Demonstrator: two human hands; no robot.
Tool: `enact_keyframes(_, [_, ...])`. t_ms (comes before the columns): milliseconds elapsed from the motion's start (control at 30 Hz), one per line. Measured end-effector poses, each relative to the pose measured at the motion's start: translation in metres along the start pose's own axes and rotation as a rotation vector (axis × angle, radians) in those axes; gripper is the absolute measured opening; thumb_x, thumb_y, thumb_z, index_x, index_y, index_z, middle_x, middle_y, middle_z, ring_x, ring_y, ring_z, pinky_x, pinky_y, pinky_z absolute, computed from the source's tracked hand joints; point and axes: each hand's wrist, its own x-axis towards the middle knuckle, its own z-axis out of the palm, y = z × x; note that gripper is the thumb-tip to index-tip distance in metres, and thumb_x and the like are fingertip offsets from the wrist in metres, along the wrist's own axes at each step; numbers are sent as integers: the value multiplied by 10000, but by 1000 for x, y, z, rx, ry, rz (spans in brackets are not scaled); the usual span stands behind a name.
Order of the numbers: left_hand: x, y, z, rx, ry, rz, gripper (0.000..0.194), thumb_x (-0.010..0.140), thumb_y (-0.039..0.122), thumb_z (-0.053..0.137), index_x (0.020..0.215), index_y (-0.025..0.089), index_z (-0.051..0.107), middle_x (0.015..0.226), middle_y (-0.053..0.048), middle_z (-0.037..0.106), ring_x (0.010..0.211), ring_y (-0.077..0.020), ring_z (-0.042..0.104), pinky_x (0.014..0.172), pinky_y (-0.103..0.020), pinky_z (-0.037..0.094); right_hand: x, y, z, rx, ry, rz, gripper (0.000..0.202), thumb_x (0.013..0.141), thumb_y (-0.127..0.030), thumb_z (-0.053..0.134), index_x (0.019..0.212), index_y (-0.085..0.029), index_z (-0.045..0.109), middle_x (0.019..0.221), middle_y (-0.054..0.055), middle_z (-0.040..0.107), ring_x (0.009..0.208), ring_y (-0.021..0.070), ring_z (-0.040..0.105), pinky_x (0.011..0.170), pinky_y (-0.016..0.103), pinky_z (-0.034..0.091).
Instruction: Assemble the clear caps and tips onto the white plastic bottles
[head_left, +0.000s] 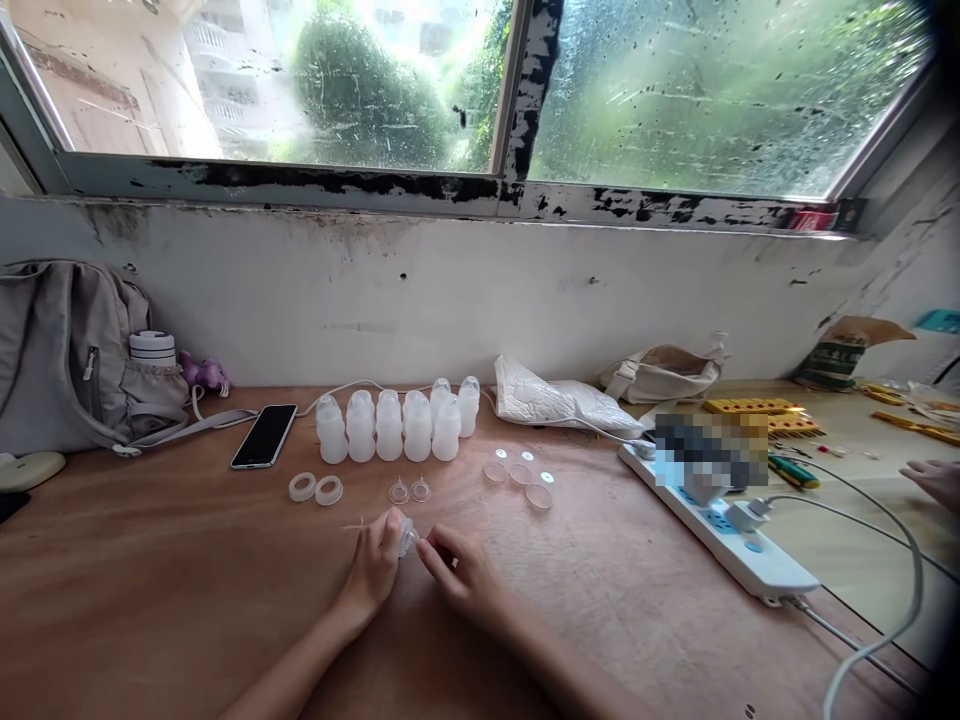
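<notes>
My left hand is closed around a clear bottle nipple low over the table's middle. On its right side, my right hand pinches the edge of the same piece between thumb and forefinger. A thin pale strand sticks out to the left of my left hand; where it ends is hidden. Just beyond my hands, two clear nipples stand side by side. Two white screw rings lie to the left of them. Three clear round discs with small white-marked tabs lie to the right.
Several frosted baby bottles stand grouped near the wall. A phone and grey backpack are at left. A white power strip with cables runs along the right. Another person's hand shows at the far right edge.
</notes>
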Motion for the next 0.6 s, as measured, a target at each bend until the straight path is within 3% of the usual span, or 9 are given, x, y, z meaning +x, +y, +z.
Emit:
enact_keyframes(200, [0,5,-5,-33,-42,44,377,842,383,182,590,193,388,534,21,406,518,-132,390,522,-241,326,-2,0,0,33,1,-17,301,835,-301,422,564,-172,395,529,-44,374,488,73,345,486,209,280])
enact_keyframes(300, [-1,10,-11,-123,-166,76,344,856,397,210,753,184,461,545,37,412,496,-118,394,505,-228,337,2,3,-5,143,46,108,300,830,-340,436,583,-170,421,520,-42,401,489,77,371,474,202,300])
enact_keyframes(433, [-4,10,-12,-167,-286,85,289,792,384,434,1009,195,401,731,14,516,553,-100,463,527,-210,386,8,15,-12,280,138,238,288,801,-391,472,620,-167,464,526,-33,448,473,82,403,439,195,325])
enact_keyframes(600, [-5,3,-9,6,-162,167,402,699,300,581,1048,216,398,1003,-41,525,686,-115,518,681,-275,438,11,24,-13,311,164,265,245,772,-392,516,695,-160,519,552,-29,477,467,83,415,431,196,345])
